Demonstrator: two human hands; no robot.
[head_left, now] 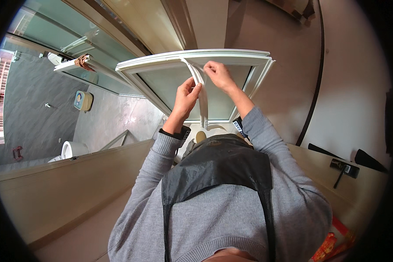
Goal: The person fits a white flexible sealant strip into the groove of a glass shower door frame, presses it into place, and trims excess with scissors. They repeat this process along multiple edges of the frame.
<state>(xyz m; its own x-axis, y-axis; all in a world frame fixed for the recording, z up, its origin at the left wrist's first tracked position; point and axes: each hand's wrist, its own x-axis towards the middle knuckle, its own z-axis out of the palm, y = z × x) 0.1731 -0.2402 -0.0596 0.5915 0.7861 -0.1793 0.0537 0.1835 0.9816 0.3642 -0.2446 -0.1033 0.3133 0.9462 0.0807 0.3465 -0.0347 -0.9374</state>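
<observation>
A white-framed glass panel point(161, 81) stands upright in front of me. Over its upper edge a long flexible white strip point(203, 107) hangs down across the glass, its lower end reaching the floor near my feet. My left hand point(186, 97) is closed on the strip a little below the frame's top, thumb and fingers pinching its edge. Just right of the strip, my right hand point(220, 76) is closed with fingertips together near the panel's top. Whatever it pinches, if anything, is too small to tell.
A second glass panel point(113, 81) with brown wrapping point(84, 62) on its end stands to the left. Beyond it are a toilet point(74, 149) and a grey wall point(35, 87). A wooden frame point(74, 187) runs behind me at left. A black-handled tool point(344, 170) lies at right.
</observation>
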